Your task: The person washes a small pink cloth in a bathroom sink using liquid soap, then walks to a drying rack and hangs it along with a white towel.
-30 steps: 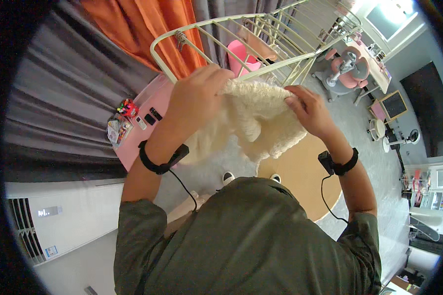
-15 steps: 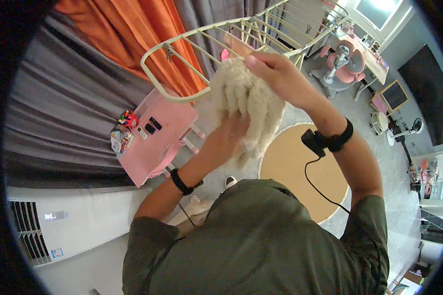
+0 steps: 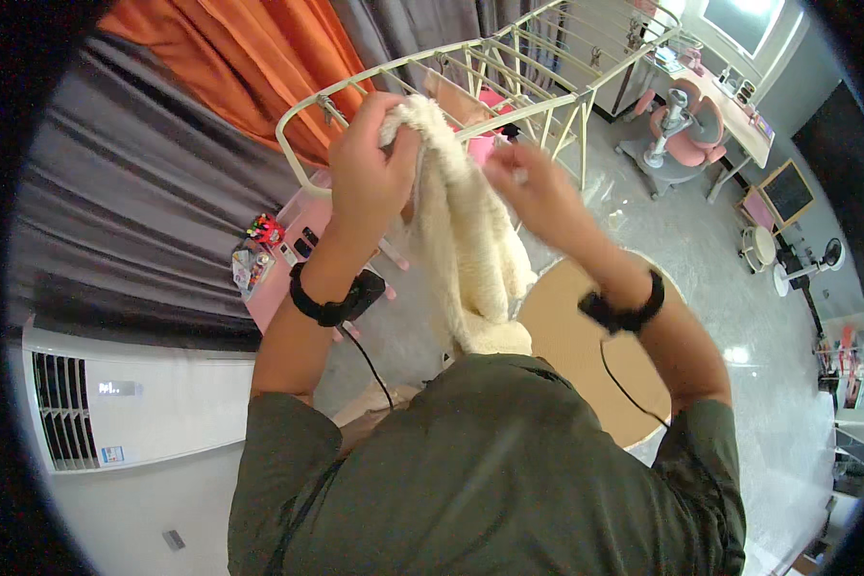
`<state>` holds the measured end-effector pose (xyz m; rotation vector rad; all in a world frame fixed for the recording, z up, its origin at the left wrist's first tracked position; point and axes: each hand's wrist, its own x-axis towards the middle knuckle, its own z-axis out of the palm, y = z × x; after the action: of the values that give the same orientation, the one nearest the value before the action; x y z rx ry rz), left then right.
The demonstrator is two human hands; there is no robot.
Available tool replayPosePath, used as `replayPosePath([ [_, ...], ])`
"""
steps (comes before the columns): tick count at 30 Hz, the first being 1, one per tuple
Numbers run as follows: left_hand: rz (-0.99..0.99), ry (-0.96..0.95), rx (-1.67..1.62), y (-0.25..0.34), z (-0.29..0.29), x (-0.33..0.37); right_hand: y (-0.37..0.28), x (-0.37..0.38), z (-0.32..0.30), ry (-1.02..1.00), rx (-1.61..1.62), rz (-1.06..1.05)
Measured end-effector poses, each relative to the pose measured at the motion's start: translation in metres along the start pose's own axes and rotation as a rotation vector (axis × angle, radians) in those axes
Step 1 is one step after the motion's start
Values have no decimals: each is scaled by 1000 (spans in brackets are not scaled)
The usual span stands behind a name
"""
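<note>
A fluffy cream-coloured cloth (image 3: 480, 250) hangs in long folds in front of me, its lower end close to my shirt. My left hand (image 3: 370, 158) holds its top edge, fingers and thumb closed round the plush. To the right of the cloth's upper part, my right hand (image 3: 542, 187) is raised and smeared by motion. Its fingers look bent, but whether they pinch anything is unclear. Just beyond both hands stands a cream metal drying rack (image 3: 566, 96) with thin bars. Whether the cloth touches the rack cannot be made out.
Left of the cloth is a pink table (image 3: 271, 293) with pens and small dark devices on it. Grey curtains (image 3: 144, 192) and an orange curtain (image 3: 240, 72) hang behind. A round tan rug (image 3: 595, 355) lies at right. A pink-grey chair (image 3: 677, 130) stands by a far desk.
My left hand has risen from the cloth's middle to its top edge. My right hand has come off the top, moving right and lower. The cloth now hangs longer and narrower.
</note>
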<state>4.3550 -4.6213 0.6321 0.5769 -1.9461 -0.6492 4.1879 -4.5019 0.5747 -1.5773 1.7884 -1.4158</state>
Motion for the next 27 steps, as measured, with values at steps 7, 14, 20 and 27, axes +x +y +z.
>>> replayPosePath([
  [7, 58, -118, 160, 55, 31, 5, -3, -71, 31, -224, -306, 267],
  [14, -106, -305, 380, 70, -31, -11, 89, -128, -23, -306, -350, 409],
  [20, -300, -650, 486, 68, -145, -59, 100, -184, -58, -228, -373, 243],
  [27, -115, -550, 947, 42, -243, -56, 11, -183, -77, -251, -117, 195],
])
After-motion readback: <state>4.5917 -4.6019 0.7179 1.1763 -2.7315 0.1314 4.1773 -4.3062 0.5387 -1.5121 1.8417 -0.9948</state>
